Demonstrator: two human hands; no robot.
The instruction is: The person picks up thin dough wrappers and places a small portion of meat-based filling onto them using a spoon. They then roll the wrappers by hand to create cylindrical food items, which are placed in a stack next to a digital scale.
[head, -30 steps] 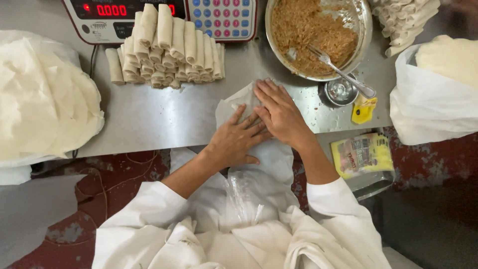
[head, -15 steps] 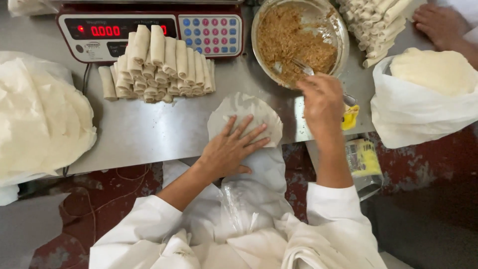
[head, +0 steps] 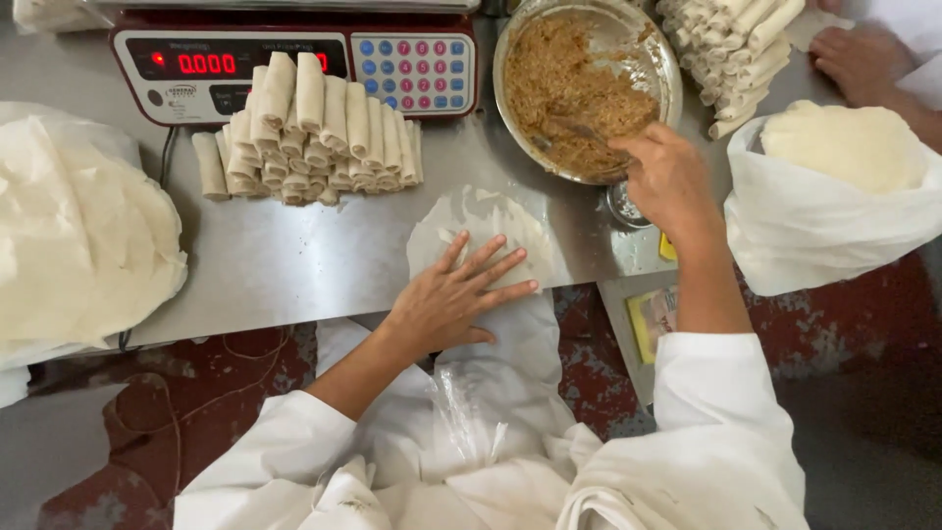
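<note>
Hiding spoon handle (head: pixel 579 128): right hand (head: pixel 667 182)

Work surface: a brushed steel table (head: pixel 294 265) is seen from above, its near edge crossing the lower middle.
Floor: dark red flooring (head: pixel 196 393), worn and blotched, is shown below the table edge.
Light: soft, even glare is reflected off the steel.
Walls, windows: none are shown.
</note>
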